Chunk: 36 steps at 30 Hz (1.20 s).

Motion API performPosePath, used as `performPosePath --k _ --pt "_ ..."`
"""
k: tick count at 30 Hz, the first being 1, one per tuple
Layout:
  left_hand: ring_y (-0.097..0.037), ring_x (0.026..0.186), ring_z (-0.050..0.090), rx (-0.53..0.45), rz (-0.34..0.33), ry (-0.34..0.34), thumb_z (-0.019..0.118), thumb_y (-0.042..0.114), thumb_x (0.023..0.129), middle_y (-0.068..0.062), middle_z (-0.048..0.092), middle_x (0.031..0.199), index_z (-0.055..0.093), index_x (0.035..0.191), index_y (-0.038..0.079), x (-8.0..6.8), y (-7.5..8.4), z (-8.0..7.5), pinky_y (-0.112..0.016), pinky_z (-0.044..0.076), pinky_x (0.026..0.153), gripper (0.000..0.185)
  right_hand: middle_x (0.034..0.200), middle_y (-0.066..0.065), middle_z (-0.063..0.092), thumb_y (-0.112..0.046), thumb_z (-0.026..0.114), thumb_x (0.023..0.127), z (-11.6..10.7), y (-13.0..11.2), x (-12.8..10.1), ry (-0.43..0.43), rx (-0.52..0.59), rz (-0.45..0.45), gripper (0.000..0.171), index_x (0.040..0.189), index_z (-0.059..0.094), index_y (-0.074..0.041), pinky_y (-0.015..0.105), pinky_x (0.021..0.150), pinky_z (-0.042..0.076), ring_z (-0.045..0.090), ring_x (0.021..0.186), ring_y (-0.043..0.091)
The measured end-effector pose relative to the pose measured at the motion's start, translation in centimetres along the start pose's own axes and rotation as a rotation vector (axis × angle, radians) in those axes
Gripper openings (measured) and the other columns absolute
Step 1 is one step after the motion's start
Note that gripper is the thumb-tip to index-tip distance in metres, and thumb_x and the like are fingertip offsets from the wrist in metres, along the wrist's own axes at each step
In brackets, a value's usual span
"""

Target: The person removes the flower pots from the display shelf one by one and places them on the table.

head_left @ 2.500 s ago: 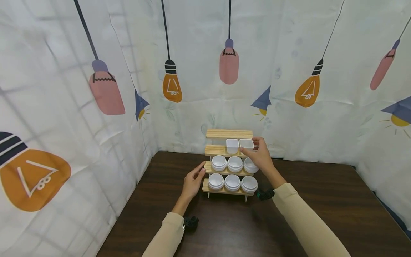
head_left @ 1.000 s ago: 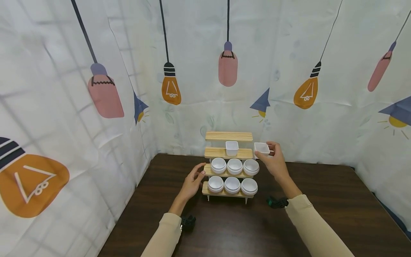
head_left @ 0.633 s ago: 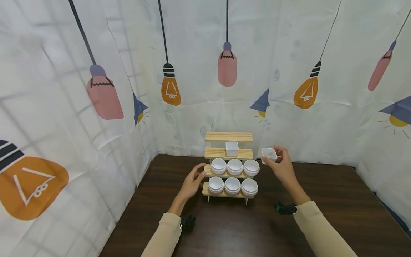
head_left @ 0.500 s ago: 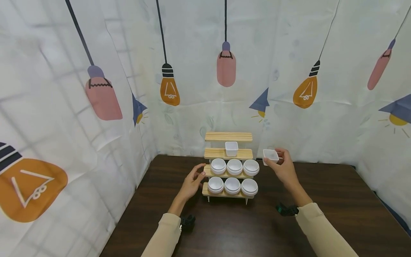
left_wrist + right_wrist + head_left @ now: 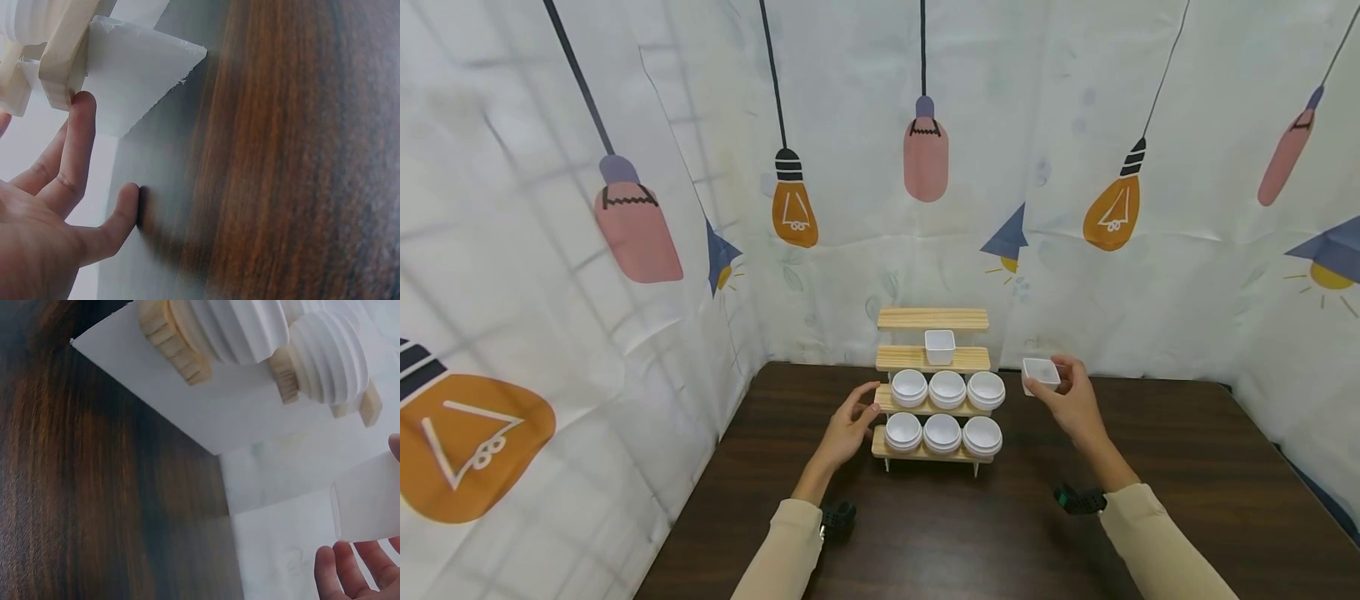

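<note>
A stepped wooden rack [image 5: 933, 318] stands at the back of the dark table [image 5: 970, 533]. Its two lower steps carry round white ribbed cups [image 5: 947, 387]. One square white cup [image 5: 939, 346] sits on the second step from the top. My right hand [image 5: 1070, 402] holds another square white cup [image 5: 1041, 372] in the air to the right of the rack; in the right wrist view that cup [image 5: 365, 503] shows at the fingers [image 5: 350, 575]. My left hand [image 5: 850, 425] rests open against the rack's left end, fingertips [image 5: 80, 134] touching the wood [image 5: 65, 59].
A printed curtain [image 5: 1112, 167] with lamp pictures closes in the back and both sides. The rack's top step bears nothing. Bare table surface lies right of the rack and in front of it.
My right hand has lifted a square cup off the rack's second step and carried it right and downward. The left hand has stayed at the rack's left end.
</note>
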State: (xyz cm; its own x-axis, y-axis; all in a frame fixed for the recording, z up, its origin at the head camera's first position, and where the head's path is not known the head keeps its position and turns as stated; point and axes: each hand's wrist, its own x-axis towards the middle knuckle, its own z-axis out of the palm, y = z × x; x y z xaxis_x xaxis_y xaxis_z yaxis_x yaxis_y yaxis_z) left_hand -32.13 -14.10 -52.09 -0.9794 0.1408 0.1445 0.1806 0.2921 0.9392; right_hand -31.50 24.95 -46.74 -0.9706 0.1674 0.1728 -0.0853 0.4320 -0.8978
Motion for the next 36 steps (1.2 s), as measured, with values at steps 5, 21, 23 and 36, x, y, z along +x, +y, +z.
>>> performPosePath --k 5,21,23,36 --pt "-0.025 0.094 0.07 -0.003 0.0 0.003 0.059 0.026 0.105 -0.019 0.071 0.114 0.052 0.147 0.029 -0.1 0.1 0.0 -0.044 0.062 0.076 0.043 0.131 0.022 0.054 -0.033 0.074 0.095 -0.3 0.4 -0.2 0.017 -0.003 0.006 0.075 0.151 0.035 -0.004 0.02 0.069 0.047 0.051 0.092 0.015" --pt "-0.022 0.088 0.07 -0.021 0.008 -0.005 0.06 0.024 0.105 -0.018 0.071 0.103 0.052 0.148 0.025 0.1 -0.4 0.0 -0.046 0.062 0.076 0.045 0.131 0.022 0.051 -0.031 0.075 0.095 -0.6 2.3 -0.8 0.037 -0.022 0.022 0.072 0.148 0.036 0.0 0.019 0.069 0.046 0.049 0.095 0.015" --pt "-0.022 0.092 0.07 -0.025 0.008 -0.006 0.06 0.023 0.105 -0.017 0.071 0.101 0.051 0.149 0.023 0.1 -0.4 0.0 -0.046 0.062 0.077 0.046 0.132 0.022 0.051 -0.031 0.075 0.095 -0.6 2.5 -0.8 0.036 -0.027 0.03 0.073 0.148 0.036 -0.001 0.019 0.069 0.046 0.049 0.094 0.016" --pt "-0.022 0.087 0.068 -0.039 0.014 0.015 0.061 0.022 0.104 -0.014 0.069 0.089 0.054 0.146 0.026 0.1 -0.5 0.1 -0.047 0.061 0.075 0.043 0.136 0.024 0.049 -0.033 0.074 0.095 -0.7 2.8 -1.1 0.025 -0.034 0.072 0.076 0.151 0.033 -0.002 0.022 0.07 0.045 0.05 0.1 0.023"
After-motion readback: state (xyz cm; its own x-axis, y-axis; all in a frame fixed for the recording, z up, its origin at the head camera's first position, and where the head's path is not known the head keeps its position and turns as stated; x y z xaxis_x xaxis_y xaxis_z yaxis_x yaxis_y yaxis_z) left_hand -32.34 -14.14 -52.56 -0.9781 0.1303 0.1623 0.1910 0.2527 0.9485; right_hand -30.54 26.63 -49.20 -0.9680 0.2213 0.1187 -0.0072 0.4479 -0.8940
